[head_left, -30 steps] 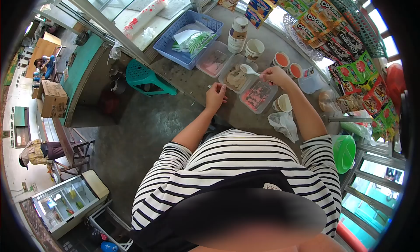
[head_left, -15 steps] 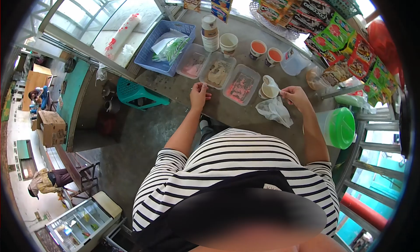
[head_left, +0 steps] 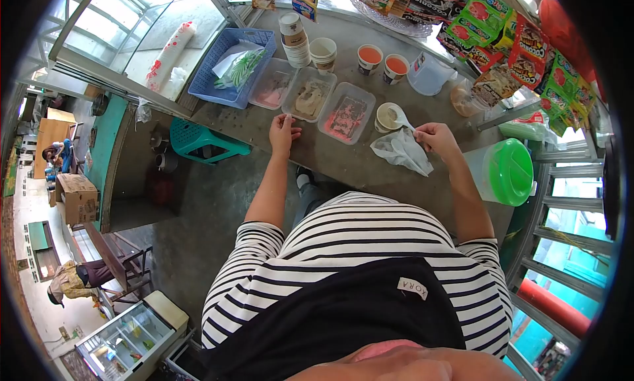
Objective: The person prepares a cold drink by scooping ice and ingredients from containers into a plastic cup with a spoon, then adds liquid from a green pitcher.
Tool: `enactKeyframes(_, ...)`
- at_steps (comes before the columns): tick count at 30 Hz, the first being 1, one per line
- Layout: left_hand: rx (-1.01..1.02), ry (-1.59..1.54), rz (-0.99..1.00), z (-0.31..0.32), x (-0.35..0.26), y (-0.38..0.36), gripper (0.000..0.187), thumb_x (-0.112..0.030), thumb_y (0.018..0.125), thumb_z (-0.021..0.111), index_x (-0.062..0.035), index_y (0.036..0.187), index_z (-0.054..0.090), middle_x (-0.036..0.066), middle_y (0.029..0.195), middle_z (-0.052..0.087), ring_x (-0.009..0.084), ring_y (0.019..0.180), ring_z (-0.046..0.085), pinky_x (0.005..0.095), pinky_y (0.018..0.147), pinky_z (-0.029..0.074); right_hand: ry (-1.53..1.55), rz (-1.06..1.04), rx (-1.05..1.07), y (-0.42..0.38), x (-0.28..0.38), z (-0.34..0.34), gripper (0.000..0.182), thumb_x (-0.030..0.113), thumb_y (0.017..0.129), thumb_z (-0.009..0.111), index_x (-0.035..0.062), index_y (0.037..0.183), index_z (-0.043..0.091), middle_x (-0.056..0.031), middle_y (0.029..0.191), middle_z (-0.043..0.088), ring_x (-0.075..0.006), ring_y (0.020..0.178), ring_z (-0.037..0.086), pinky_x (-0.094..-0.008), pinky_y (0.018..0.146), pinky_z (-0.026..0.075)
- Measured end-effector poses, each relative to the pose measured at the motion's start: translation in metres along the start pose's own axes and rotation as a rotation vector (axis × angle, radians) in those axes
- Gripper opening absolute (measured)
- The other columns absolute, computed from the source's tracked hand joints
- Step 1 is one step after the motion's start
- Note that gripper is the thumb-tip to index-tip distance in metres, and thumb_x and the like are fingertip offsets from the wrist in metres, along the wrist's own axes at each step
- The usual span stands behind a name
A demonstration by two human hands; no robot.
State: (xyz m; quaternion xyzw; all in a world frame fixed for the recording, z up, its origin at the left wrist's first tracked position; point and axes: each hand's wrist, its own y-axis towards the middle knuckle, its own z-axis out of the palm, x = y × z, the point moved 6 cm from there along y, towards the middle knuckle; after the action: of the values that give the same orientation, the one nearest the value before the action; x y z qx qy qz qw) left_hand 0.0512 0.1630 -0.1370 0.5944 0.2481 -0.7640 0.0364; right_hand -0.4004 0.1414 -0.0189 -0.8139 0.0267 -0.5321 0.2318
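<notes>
My right hand [head_left: 436, 140] pinches the handle of a white spoon [head_left: 403, 118], whose bowl end overlaps the mouth of a pale paper cup [head_left: 383, 123]. Just below that cup lies a crumpled clear plastic bag [head_left: 401, 153], close to my right fingers. My left hand [head_left: 284, 135] has loosely curled fingers with the thumb a little apart, and nothing shows in it. Its fingertips are near the lower edge of a clear tub of beige powder [head_left: 308, 100]. Beside that tub are one with pink-red bits [head_left: 346, 115] and one with pale pink powder [head_left: 271, 90].
Behind the tubs stand stacked paper cups [head_left: 295, 44] and two cups of orange drink [head_left: 395, 68]. A clear pitcher [head_left: 428, 77] sits further right, with a green-lidded container [head_left: 508, 173] near my right forearm. A blue basket [head_left: 218, 77] holds packaging. Sachets [head_left: 485, 14] hang above.
The view has shifted, so the counter items sit further left and up. The spoon has turned and drawn slightly right, its handle now showing more. My left hand has lowered slightly.
</notes>
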Motion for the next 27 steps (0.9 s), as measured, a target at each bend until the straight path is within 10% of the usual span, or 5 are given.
enactKeyframes(24, 0.037, 0.041, -0.062, 0.002, -0.003, 0.0, 0.025, -0.025, 0.101, 0.055, -0.0076, 0.119, 0.053, 0.006, 0.106, 0.065, 0.0165, 0.069, 0.067, 0.0256, 0.057, 0.055, -0.027, -0.029, -0.101, -0.006, 0.015, -0.004, 0.018, 0.014, 0.089, 0.071, -0.0011, 0.098, 0.074, -0.0021, 0.072, 0.068, -0.007, 0.052, 0.055, -0.0235, 0.048, 0.044)
enactKeyframes(27, 0.056, 0.03, -0.085, 0.001, -0.001, 0.003, 0.023, -0.026, 0.101, 0.055, -0.0084, 0.116, 0.053, 0.006, 0.106, 0.065, 0.0164, 0.068, 0.067, 0.0257, 0.057, 0.055, -0.418, -0.077, -0.228, -0.018, 0.039, -0.002, 0.017, 0.015, 0.087, 0.072, 0.0018, 0.097, 0.074, -0.0071, 0.075, 0.071, -0.0145, 0.056, 0.063, -0.0295, 0.053, 0.05)
